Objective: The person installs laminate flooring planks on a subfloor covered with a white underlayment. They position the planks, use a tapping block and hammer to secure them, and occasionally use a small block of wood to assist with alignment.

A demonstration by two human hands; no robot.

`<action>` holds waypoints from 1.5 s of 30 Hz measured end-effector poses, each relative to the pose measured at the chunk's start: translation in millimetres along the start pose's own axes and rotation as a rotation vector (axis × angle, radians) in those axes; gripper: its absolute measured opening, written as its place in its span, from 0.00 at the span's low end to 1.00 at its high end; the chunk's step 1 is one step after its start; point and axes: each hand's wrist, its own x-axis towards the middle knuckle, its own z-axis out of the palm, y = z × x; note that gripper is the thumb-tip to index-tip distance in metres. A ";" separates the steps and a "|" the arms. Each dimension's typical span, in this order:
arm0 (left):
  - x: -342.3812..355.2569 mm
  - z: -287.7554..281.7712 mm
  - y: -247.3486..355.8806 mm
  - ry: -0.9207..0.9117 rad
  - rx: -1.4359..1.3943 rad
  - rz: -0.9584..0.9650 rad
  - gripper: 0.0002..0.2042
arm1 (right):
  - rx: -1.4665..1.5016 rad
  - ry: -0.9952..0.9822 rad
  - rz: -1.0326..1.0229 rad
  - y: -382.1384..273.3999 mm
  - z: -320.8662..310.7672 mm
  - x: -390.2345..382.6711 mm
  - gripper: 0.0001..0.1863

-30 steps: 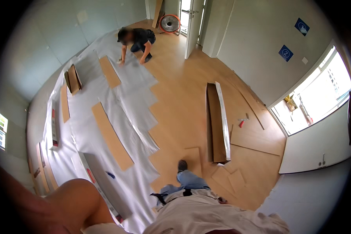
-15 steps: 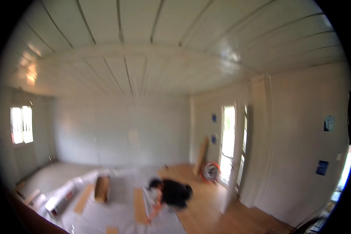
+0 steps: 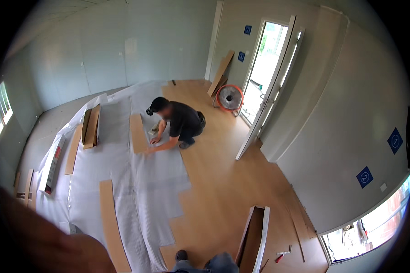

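A large blurred brown shape, apparently my left hand or forearm [image 3: 54, 239], fills the lower left corner close up; its fingers cannot be made out. My right hand is not in view. Beyond that shape a loose wood-look floor plank [image 3: 110, 223] lies on the pale grey underlay [image 3: 155, 195]. Farther off, a crouching person [image 3: 184, 119] in dark clothes and a cap has both hands low, beside or on another plank [image 3: 137, 132]. My legs and a dark shoe [image 3: 181, 255] show at the bottom edge.
Laid wood-look flooring [image 3: 223, 173] covers the right side. An open carton [image 3: 254, 236] stands near my feet, beside a red-handled tool [image 3: 280, 258]. More planks [image 3: 91, 127] and a long white box [image 3: 53, 166] lie left. An orange-rimmed fan [image 3: 229, 98] stands by the open door [image 3: 271, 86].
My view has tilted down from the ceiling to the floor, bringing my legs, the near plank and the carton into sight. The brown shape at lower left is larger. The person still crouches by the plank.
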 end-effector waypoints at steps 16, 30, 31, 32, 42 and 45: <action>-658.2 112.6 277.4 -1.577 0.159 -1.211 0.10 | -0.139 -0.132 0.065 39.2 -233.0 210.7 0.32; -710.4 229.1 340.0 -1.305 0.138 -2.250 0.11 | -0.535 -0.310 -0.051 -50.9 -313.9 404.2 0.33; -713.2 243.6 315.1 -1.059 0.348 -2.127 0.12 | -0.561 -0.312 -0.061 -57.0 -318.8 417.8 0.33; -711.3 265.5 290.5 -0.547 0.429 -2.460 0.12 | -0.588 -0.316 -0.071 -62.5 -327.2 430.1 0.33; -680.5 398.1 129.5 0.462 0.470 -2.381 0.12 | -0.835 -0.447 -0.245 -109.7 -440.6 597.6 0.34; -679.5 429.4 168.9 0.773 0.696 -2.450 0.12 | -0.802 -0.547 -0.281 -129.6 -466.0 649.3 0.34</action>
